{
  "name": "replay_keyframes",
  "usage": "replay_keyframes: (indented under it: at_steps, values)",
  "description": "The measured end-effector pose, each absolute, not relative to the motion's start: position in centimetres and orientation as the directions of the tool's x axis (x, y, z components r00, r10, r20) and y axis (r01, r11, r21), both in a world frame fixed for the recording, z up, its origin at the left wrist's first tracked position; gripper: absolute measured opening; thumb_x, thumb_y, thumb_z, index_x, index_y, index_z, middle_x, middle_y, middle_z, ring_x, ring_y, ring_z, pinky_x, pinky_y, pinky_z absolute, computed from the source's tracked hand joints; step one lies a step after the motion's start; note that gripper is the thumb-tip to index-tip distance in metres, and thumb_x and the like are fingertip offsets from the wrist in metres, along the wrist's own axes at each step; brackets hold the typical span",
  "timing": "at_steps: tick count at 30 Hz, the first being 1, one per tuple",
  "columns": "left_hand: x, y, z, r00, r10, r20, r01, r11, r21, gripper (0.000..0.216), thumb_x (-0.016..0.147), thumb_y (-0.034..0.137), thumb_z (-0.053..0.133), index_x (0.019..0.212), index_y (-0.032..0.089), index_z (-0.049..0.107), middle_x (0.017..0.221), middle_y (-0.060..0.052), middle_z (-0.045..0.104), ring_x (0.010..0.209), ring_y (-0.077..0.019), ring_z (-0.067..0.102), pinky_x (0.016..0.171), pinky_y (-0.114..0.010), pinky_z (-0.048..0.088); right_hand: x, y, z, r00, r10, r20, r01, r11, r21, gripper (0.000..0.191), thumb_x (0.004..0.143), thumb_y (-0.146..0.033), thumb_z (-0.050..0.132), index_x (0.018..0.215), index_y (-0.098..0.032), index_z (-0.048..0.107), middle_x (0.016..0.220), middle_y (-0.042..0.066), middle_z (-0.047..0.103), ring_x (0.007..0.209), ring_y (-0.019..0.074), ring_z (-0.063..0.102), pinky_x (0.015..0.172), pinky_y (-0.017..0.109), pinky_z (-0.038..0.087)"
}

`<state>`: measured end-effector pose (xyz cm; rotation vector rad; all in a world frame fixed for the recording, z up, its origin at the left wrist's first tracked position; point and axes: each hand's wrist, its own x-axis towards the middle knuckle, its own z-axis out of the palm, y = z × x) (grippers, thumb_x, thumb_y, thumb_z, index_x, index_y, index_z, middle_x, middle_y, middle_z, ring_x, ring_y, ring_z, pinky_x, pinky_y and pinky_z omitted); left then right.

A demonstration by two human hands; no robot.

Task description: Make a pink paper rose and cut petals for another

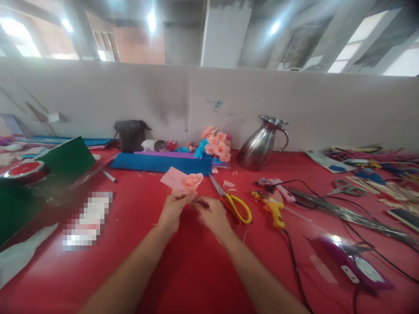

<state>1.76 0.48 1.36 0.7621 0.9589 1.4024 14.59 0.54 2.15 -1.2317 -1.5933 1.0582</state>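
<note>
A peach-pink paper flower [192, 180] is held upright over the red table, its base pinched by my left hand [173, 211]. My right hand [212, 216] closes its fingers at the same base, close beside the left fingertips. The flower's lower end is hidden by the fingers. Just behind it lies a flat pink paper piece [170, 177]. Scissors with yellow handles [240, 210] rest right of my right hand, blades pointing away. A yellow glue gun [275, 210] lies farther right, with a pink glue gun [285, 192] behind it.
A bunch of paper flowers [218, 146] and a steel jug [260, 144] stand near the back wall. Blue paper [160, 163] lies in front of it. Black cords run to a purple power strip [355, 261]. A green board [70, 161] and red tape roll [26, 171] are left.
</note>
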Motion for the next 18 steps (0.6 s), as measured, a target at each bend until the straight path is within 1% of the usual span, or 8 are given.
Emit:
replay_keyframes:
  at_steps: [2, 4, 6, 9, 11, 14, 16, 18]
  values:
    - [1.7, 0.4, 1.4, -0.118, 0.991, -0.064, -0.389, 0.013, 0.921, 0.02, 0.06, 0.028, 0.078, 0.074, 0.014, 0.074, 0.073, -0.004, 0.07, 0.074, -0.0153, 0.06, 0.074, -0.026, 0.043, 14.7, 0.7, 1.8, -0.123, 0.984, 0.126, 0.263, 0.155, -0.952, 0.013, 0.075, -0.031, 0.06, 0.077, -0.023, 0.07, 0.078, 0.002, 0.072, 0.074, 0.021, 0.064, 0.07, 0.033, 0.047]
    - [1.8, 0.4, 1.4, -0.168, 0.985, -0.038, -0.331, -0.02, 0.943, 0.022, 0.06, 0.03, 0.077, 0.074, 0.014, 0.074, 0.069, -0.003, 0.069, 0.072, -0.0161, 0.06, 0.073, -0.027, 0.044, 14.8, 0.8, 1.6, -0.046, 0.988, 0.149, 0.26, 0.155, -0.953, 0.014, 0.073, -0.033, 0.061, 0.079, -0.023, 0.069, 0.081, 0.003, 0.071, 0.074, 0.0201, 0.063, 0.072, 0.033, 0.047]
    - [1.9, 0.4, 1.3, -0.186, 0.982, -0.016, -0.287, -0.039, 0.957, 0.022, 0.06, 0.031, 0.077, 0.074, 0.015, 0.074, 0.067, -0.002, 0.068, 0.072, -0.0168, 0.06, 0.071, -0.027, 0.044, 14.8, 0.9, 1.5, 0.001, 0.986, 0.166, 0.256, 0.16, -0.953, 0.015, 0.073, -0.034, 0.063, 0.08, -0.022, 0.067, 0.081, 0.003, 0.07, 0.074, 0.0191, 0.061, 0.073, 0.032, 0.047]
    - [1.9, 0.5, 1.0, -0.199, 0.98, 0.006, -0.234, -0.054, 0.971, 0.021, 0.062, 0.033, 0.075, 0.072, 0.015, 0.074, 0.069, -0.004, 0.07, 0.071, -0.0173, 0.061, 0.071, -0.027, 0.044, 14.7, 0.8, 1.6, -0.023, 0.988, 0.152, 0.216, 0.153, -0.964, 0.017, 0.073, -0.036, 0.063, 0.078, -0.02, 0.065, 0.079, 0.004, 0.069, 0.073, 0.0186, 0.06, 0.074, 0.033, 0.046]
    - [1.9, 0.5, 0.6, -0.232, 0.973, 0.012, -0.202, -0.06, 0.977, 0.019, 0.062, 0.032, 0.074, 0.072, 0.015, 0.073, 0.072, -0.004, 0.071, 0.071, -0.0174, 0.061, 0.07, -0.027, 0.045, 14.6, 0.7, 2.0, -0.059, 0.991, 0.117, 0.144, 0.124, -0.982, 0.019, 0.072, -0.037, 0.064, 0.078, -0.019, 0.066, 0.08, 0.004, 0.069, 0.073, 0.0186, 0.06, 0.074, 0.033, 0.046]
    - [1.8, 0.6, 0.2, -0.279, 0.96, 0.013, -0.194, -0.069, 0.979, 0.017, 0.063, 0.03, 0.073, 0.072, 0.016, 0.073, 0.073, -0.005, 0.071, 0.071, -0.0175, 0.062, 0.07, -0.027, 0.044, 14.4, 0.4, 2.8, -0.104, 0.994, 0.02, -0.055, 0.015, -0.998, 0.019, 0.07, -0.037, 0.065, 0.075, -0.019, 0.068, 0.075, 0.003, 0.067, 0.074, 0.0176, 0.06, 0.077, 0.031, 0.046]
    - [1.9, 0.6, 0.0, -0.288, 0.957, 0.017, -0.196, -0.076, 0.978, 0.016, 0.064, 0.03, 0.072, 0.073, 0.017, 0.073, 0.075, -0.005, 0.072, 0.073, -0.0177, 0.062, 0.071, -0.027, 0.044, 14.4, 0.2, 3.3, -0.123, 0.991, -0.053, -0.181, -0.075, -0.981, 0.02, 0.071, -0.038, 0.064, 0.072, -0.019, 0.07, 0.071, 0.002, 0.066, 0.074, 0.0164, 0.059, 0.077, 0.03, 0.045]
    - [1.9, 0.6, 0.0, -0.299, 0.954, 0.04, -0.167, -0.094, 0.982, 0.013, 0.064, 0.028, 0.071, 0.071, 0.017, 0.073, 0.075, -0.004, 0.072, 0.074, -0.0178, 0.062, 0.073, -0.027, 0.044, 14.3, 0.0, 3.7, -0.129, 0.986, -0.108, -0.244, -0.137, -0.96, 0.022, 0.071, -0.038, 0.063, 0.071, -0.018, 0.071, 0.068, 0.002, 0.064, 0.071, 0.0152, 0.057, 0.074, 0.028, 0.045]
